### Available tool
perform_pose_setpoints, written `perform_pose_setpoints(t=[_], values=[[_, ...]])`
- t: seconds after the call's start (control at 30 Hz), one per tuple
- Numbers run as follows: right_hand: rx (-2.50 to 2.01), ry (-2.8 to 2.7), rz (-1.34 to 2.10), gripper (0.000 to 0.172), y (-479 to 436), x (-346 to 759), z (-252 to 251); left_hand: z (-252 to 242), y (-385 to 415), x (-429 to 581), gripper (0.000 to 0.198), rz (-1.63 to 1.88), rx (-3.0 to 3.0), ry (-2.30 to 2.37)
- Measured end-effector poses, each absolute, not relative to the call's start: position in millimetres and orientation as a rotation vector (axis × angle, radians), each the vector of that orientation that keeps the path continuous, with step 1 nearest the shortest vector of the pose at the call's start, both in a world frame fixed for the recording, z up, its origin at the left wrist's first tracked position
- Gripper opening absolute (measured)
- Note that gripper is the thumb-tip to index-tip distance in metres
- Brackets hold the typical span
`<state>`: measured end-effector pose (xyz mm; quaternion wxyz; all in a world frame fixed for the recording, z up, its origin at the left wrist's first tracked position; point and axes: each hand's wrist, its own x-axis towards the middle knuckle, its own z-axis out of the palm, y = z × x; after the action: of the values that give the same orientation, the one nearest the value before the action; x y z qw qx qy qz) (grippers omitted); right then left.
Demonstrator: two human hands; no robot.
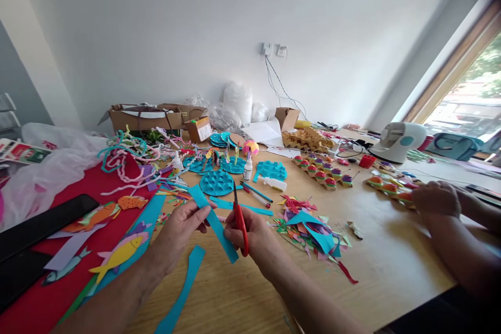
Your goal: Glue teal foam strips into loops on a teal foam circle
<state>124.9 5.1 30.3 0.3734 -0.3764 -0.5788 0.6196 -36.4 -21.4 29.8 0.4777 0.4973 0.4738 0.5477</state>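
A blue paper strip (214,223) slants between my two hands above the table. My left hand (187,223) pinches its upper part between thumb and fingers. In my right hand (252,237) is a pair of red-handled scissors (241,227), blades pointing up and away from me. The right fingertips also touch the strip's lower part. Below my left hand, a second, curved blue strip (183,292) lies on the wood. Just beyond the hands sits a round blue egg-carton piece (216,182). A heap of coloured paper scraps (309,229) lies right of the scissors.
Paper fish (121,252) and a black flat object (50,224) rest on red sheet material at left. A small white bottle (248,170) stands mid-table. Painted egg cartons (323,171), a white fan (399,142) and another person's hands (436,199) are at right.
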Motion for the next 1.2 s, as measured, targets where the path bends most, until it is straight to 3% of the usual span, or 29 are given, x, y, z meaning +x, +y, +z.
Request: perform_pose_setpoints(t=[0.17,0.5,0.6,0.77,0.93,1.13,1.2], values=[[-0.962,-1.555,1.662,0.025,9,113,30,32,-12,-46,0.033,1.355,1.286,1.303],[-0.769,-1.460,1.489,0.036,41,113,66,61,6,-48,0.028,1.208,1.638,1.465],[-0.718,-1.436,1.609,0.035,41,110,65,63,7,-55,0.018,1.313,1.941,1.619],[-0.656,-1.309,1.851,0.039,29,102,58,55,5,-66,0.035,1.366,2.320,1.671],[-0.648,-1.186,1.885,0.038,20,96,60,50,3,-63,0.035,1.386,2.471,1.617],[-0.740,-1.238,1.606,0.031,21,97,62,50,-2,-53,0.032,1.779,1.958,1.372],[-0.756,-1.293,1.523,0.029,22,98,62,47,-2,-50,0.020,1.843,1.609,1.184]])
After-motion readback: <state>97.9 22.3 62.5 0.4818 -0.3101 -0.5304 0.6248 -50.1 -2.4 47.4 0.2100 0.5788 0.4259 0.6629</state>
